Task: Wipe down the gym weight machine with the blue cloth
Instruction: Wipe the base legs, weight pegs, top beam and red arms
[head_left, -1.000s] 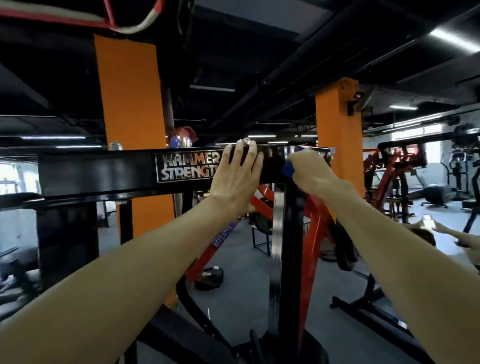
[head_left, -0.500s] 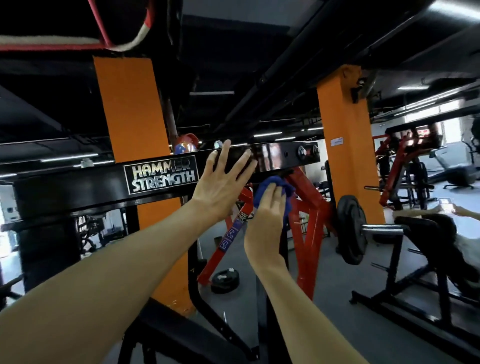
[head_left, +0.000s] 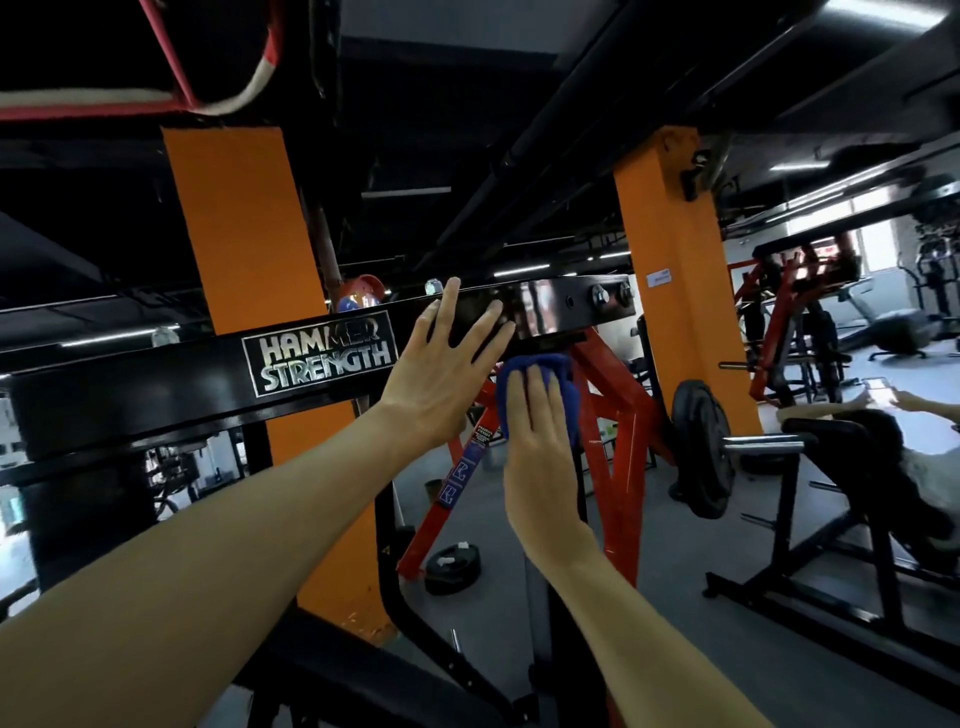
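The weight machine's black crossbeam (head_left: 156, 384) runs across the view at head height and bears a "Hammer Strength" plate (head_left: 319, 358). My left hand (head_left: 441, 369) rests flat on the beam's face, fingers straight and spread. Just below the beam, my right hand (head_left: 537, 431) presses the blue cloth (head_left: 563, 387) against the upright post under the beam with straight fingers. The cloth shows around my fingertips; the post behind it is mostly hidden by my hand and forearm.
Red frame members (head_left: 618, 431) slope down behind the cloth. A black weight plate (head_left: 701, 447) hangs on a bar to the right, beside a black bench frame (head_left: 810, 499). Two orange pillars (head_left: 670, 291) stand behind. Another person's hand with a phone (head_left: 893, 397) shows at far right.
My right hand moved the cloth from the beam's top right end down to the post beneath it. The left hand stayed on the beam, fingers spreading. The view turned slightly right.
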